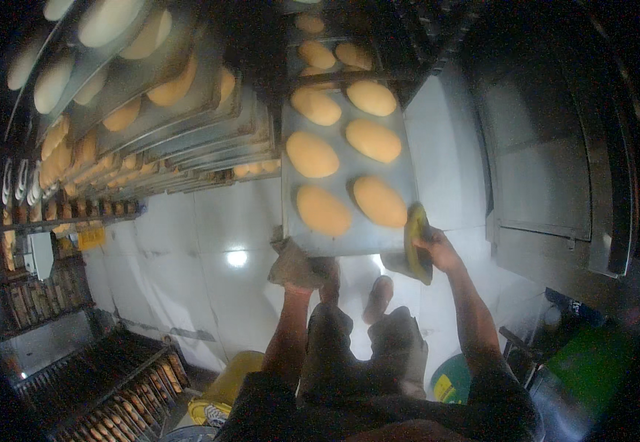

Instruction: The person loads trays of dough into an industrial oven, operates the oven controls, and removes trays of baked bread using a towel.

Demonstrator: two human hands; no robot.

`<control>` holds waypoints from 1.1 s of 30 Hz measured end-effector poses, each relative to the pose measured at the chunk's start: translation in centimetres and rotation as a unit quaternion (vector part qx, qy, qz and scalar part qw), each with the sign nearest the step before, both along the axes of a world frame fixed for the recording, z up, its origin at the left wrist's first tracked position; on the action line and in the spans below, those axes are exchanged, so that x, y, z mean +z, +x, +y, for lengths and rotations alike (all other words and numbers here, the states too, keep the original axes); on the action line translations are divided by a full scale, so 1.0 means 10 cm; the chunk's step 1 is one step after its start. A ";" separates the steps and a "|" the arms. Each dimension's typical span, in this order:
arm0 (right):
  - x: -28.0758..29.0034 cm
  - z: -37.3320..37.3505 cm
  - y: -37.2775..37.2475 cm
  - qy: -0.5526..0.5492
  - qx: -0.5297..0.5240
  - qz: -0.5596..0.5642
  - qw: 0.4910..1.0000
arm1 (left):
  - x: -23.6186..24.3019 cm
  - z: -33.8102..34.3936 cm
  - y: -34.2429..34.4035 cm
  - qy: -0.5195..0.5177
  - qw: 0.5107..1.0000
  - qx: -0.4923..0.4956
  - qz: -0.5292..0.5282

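Note:
A metal baking tray [375, 239] with several oval golden bread rolls [312, 155] on it stretches away in front of me. My left hand [295, 280] grips its near left corner through a greyish cloth [290, 264], which covers most of the fingers. At the near right corner, my right hand [439, 251] is closed around a green and yellow cloth [417, 243] pressed against the tray's edge. The far end of the tray meets a dark rack, where more rolls [317, 54] sit on another tray.
On the left a tall rack [250, 140] holds stacked trays of rolls. A second loaded rack [135, 398] stands lower left. A metal cabinet or oven door [541, 155] lines the right. A yellow container [235, 376] and green bucket [451, 379] flank my legs on the white tiled floor [224, 295].

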State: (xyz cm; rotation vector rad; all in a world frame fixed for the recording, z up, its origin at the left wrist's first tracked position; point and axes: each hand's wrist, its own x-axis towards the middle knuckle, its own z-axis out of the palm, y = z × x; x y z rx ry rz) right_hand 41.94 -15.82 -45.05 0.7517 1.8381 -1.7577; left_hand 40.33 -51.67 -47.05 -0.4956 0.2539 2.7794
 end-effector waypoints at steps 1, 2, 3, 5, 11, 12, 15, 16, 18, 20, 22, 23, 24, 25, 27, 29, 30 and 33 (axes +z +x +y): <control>0.09 -0.02 -0.15 -0.015 -0.001 0.007 1.000 | -0.02 0.06 -0.08 -0.006 1.000 0.009 -0.007; 0.20 -0.03 -0.33 -0.029 -0.002 0.015 0.999 | -0.04 0.13 -0.18 -0.012 1.000 0.017 -0.014; 0.27 -0.02 -0.46 -0.044 -0.006 0.020 0.999 | -0.07 0.19 -0.25 -0.017 0.999 0.022 -0.025; 0.03 0.06 -0.62 0.009 -0.059 0.071 0.996 | -0.15 0.32 -0.43 -0.029 0.998 0.031 -0.047; 0.08 0.17 -0.14 0.072 -0.123 0.145 0.979 | -0.67 0.41 -1.39 -0.100 0.993 0.053 0.023; 0.24 0.19 0.07 0.065 -0.096 0.134 0.984 | -0.76 0.41 -1.57 -0.107 0.993 0.046 0.011; -0.04 0.39 0.98 0.110 -0.130 0.069 0.983 | -0.97 0.36 -1.99 -0.125 0.992 0.016 -0.029; -0.37 0.55 1.47 0.121 -0.113 0.192 0.967 | -1.04 0.34 -2.11 -0.130 0.990 0.013 -0.044; -0.20 0.48 1.77 0.087 -0.137 0.078 0.984 | -1.09 0.32 -2.35 -0.138 0.988 0.002 -0.071; -0.05 0.36 2.04 0.048 -0.191 0.030 0.980 | -0.94 0.46 -2.48 -0.141 0.984 -0.003 -0.113; -0.02 0.36 2.38 0.069 -0.191 0.017 0.979 | -0.72 0.62 -2.47 -0.182 0.973 -0.005 -0.142; -0.11 0.40 2.60 0.120 -0.143 0.015 0.982 | -0.69 0.65 -2.46 -0.225 0.963 -0.007 -0.145; -0.30 0.51 2.79 0.167 -0.085 0.015 0.982 | -0.97 0.46 -2.54 -0.308 0.949 -0.043 -0.045; -0.44 0.56 2.95 0.208 -0.032 0.013 0.977 | -1.45 0.20 -2.70 -0.390 0.915 -0.086 0.055; -0.58 0.58 3.22 0.231 -0.034 0.006 0.972 | -1.34 0.34 -2.85 -0.699 0.632 -0.077 0.326; -0.57 0.59 3.31 0.226 -0.034 -0.001 0.974 | -0.67 0.44 -2.96 -0.859 0.239 0.003 0.453; -0.52 0.60 3.28 0.206 -0.033 -0.004 0.978 | -0.61 0.39 -3.14 -0.849 0.317 -0.057 0.419; -0.32 0.37 3.16 0.097 -0.131 0.015 0.987 | -0.61 0.37 -3.44 -0.655 0.707 -0.157 0.217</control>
